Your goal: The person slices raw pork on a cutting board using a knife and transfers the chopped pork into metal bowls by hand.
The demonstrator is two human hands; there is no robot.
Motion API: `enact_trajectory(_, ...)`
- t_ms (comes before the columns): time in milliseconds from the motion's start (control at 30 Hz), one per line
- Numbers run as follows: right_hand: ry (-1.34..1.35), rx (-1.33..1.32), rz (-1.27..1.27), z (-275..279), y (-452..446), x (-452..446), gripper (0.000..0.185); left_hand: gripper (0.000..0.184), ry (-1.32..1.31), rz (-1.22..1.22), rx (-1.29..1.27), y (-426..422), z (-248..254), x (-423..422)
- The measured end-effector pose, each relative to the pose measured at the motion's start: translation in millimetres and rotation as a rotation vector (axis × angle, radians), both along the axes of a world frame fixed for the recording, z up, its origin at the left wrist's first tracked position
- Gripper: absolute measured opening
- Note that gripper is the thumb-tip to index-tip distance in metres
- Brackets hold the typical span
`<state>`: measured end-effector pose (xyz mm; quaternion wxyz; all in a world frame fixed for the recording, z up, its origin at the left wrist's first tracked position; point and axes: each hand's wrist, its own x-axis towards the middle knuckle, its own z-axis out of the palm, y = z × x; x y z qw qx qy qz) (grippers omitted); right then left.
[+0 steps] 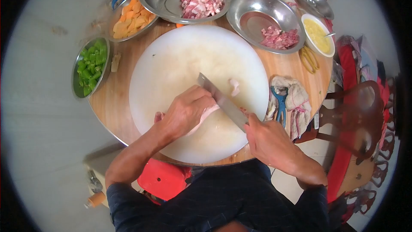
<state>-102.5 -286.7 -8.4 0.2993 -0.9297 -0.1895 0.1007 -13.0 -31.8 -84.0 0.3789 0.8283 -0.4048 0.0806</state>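
A round white cutting board (184, 56) lies on the wooden table. My left hand (189, 109) is closed over a piece of pale pink meat (206, 117), pressing it on the board, its fingertips beside the blade. In my right hand (262, 133) is the handle of a cleaver (227, 107), whose blade slants up and left to the right end of the meat. A small scrap of meat (234, 87) lies apart on the board, right of the blade. Another reddish bit of meat (159, 116) shows left of my left wrist.
Behind the board stand metal bowls of cut meat (201, 1), smaller meat pieces (279, 38) and orange slices (132, 19). Green peppers (91, 66) fill a bowl at left. Right are a yellow-filled bowl (317, 36), blue-handled scissors or peeler (280, 103) and a cloth (298, 94).
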Motion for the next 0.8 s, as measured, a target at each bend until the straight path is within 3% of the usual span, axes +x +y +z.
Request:
enact_trajectory(67,0.23,-0.129,-0.002,15.8,-0.9,0.5,0.041,0.018,0.014,0.003,-0.004,0.1,-2.0,-1.0)
enact_trajectory(167,0.124,-0.14,0.063,-11.6,13.1,21.0,0.053,0.016,0.038,-0.009,-0.01,0.5,-0.2,-0.3)
enact_trajectory(267,0.061,-0.092,-0.05,-24.9,51.4,51.5,0.046,0.016,0.045,-0.018,0.01,0.9,2.1,-0.3)
enact_trajectory(467,0.017,-0.067,-0.024,-21.6,44.0,48.0,0.027,0.016,0.041,0.012,0.044,2.5,1.7,-1.7)
enact_trajectory(567,0.112,-0.161,0.073,-5.8,11.8,17.8,0.037,0.016,0.043,0.035,0.013,2.9,0.3,-5.5)
enact_trajectory(667,0.098,-0.193,0.029,-4.6,11.1,6.7,0.036,0.015,0.032,0.038,-0.011,2.6,-3.8,-6.3)
enact_trajectory(800,0.001,-0.141,-0.008,-20.3,39.2,37.9,0.038,0.015,-0.006,0.008,0.002,1.8,2.3,-5.4)
